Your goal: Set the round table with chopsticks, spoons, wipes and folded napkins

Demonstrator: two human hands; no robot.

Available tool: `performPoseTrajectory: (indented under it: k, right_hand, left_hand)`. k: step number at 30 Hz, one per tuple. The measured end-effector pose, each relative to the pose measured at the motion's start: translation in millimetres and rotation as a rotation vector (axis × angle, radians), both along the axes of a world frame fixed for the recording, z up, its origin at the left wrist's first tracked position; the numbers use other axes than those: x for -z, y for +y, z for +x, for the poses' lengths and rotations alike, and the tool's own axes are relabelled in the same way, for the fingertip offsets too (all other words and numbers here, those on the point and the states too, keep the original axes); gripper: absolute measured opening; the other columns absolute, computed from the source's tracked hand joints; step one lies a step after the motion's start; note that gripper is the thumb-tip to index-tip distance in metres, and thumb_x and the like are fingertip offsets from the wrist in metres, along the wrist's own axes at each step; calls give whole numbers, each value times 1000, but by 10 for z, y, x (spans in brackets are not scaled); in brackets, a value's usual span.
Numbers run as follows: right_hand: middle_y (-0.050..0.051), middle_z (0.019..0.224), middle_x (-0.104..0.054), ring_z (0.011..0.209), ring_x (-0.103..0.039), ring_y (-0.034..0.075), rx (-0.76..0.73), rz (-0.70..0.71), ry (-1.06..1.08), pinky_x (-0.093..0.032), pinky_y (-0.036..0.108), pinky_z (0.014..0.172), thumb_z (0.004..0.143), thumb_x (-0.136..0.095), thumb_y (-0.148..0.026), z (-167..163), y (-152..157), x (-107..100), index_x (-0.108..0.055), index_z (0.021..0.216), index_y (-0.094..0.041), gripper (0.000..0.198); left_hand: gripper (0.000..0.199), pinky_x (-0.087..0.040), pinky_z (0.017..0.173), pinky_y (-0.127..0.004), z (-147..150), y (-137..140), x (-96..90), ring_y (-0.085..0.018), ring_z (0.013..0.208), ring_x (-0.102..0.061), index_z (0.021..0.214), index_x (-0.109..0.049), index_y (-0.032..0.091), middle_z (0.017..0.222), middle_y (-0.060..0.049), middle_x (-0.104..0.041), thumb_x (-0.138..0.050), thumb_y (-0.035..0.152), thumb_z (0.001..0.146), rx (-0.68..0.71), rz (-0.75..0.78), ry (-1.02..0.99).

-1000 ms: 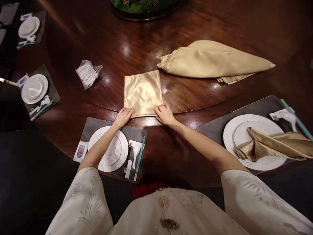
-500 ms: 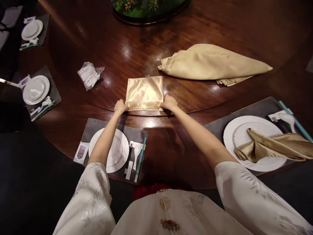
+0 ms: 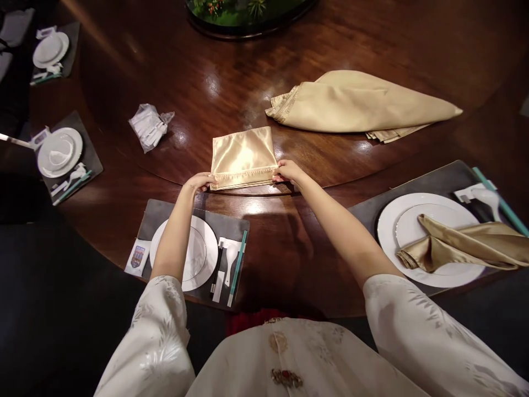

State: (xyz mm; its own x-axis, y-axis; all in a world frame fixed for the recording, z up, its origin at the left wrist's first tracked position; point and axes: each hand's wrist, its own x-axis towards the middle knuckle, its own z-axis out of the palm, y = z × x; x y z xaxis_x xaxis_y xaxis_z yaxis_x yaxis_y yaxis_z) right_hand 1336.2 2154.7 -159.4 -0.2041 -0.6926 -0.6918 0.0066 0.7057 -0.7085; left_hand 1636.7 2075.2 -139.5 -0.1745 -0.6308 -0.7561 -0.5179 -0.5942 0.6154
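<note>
A gold satin napkin (image 3: 243,151), folded to a rectangle with a stitched band along its near edge, lies at the near rim of the wooden turntable (image 3: 198,99). My left hand (image 3: 200,181) pinches its near left corner. On the opposite side my right hand (image 3: 288,170) grips the near right corner, fingers closed on the cloth. Behind and to the right rests a larger bundle of gold cloth (image 3: 363,105), its pointed end toward the right. Below my left forearm, a white plate (image 3: 202,253) is partly hidden.
A grey placemat (image 3: 161,209) bears that plate, a white spoon (image 3: 231,262) and teal chopsticks (image 3: 237,264). At right, another plate (image 3: 388,220) holds a folded gold napkin (image 3: 454,245). A clear plastic packet (image 3: 149,127) lies at left; a green centrepiece (image 3: 248,14) stands at the back.
The folded napkin has turned slightly, its right side now a little higher than its left. My left hand has shifted slightly left and flattened; my right hand's fingers have changed their hold.
</note>
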Motion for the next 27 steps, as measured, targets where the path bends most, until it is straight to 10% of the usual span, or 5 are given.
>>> performPoseTrajectory:
  k: [10, 18, 23, 27]
  right_hand:
    - [-5, 58, -48, 60, -57, 8, 166, -288, 129, -51, 20, 63, 67, -58, -9, 154, -4, 67, -44, 67, -17, 17]
    - [-1, 67, -52, 71, -51, 13, 112, -292, 506, -43, 22, 72, 79, -48, -37, 193, 281, 181, -42, 63, -19, 25]
    - [8, 89, -56, 85, -51, 18, -92, -393, 832, -41, 27, 81, 78, -45, -22, 266, 531, 267, -52, 71, -18, 11]
    - [13, 123, -50, 116, -42, 23, -395, -592, 1013, -34, 34, 97, 87, -37, -22, 242, 632, 288, -60, 97, -16, 26]
  left_hand:
    - [30, -53, 61, -14, -105, 52, 32, -8, 67, -64, 84, -53, 15, 76, -1, -63, -62, -1, 60, -346, -161, 189]
    - [18, -56, 73, -29, -210, 222, 104, -12, 74, -63, 77, -48, 18, 76, -1, -58, -53, 35, 77, -462, -255, 214]
    - [18, -51, 82, -31, -280, 396, 253, -17, 90, -58, 82, -49, 17, 91, -6, -57, -59, 26, 71, -264, -672, -298]
    - [39, -34, 104, -40, -162, 486, 277, -25, 125, -40, 115, -51, 17, 131, -15, -46, -54, 20, 77, 158, -1075, -525]
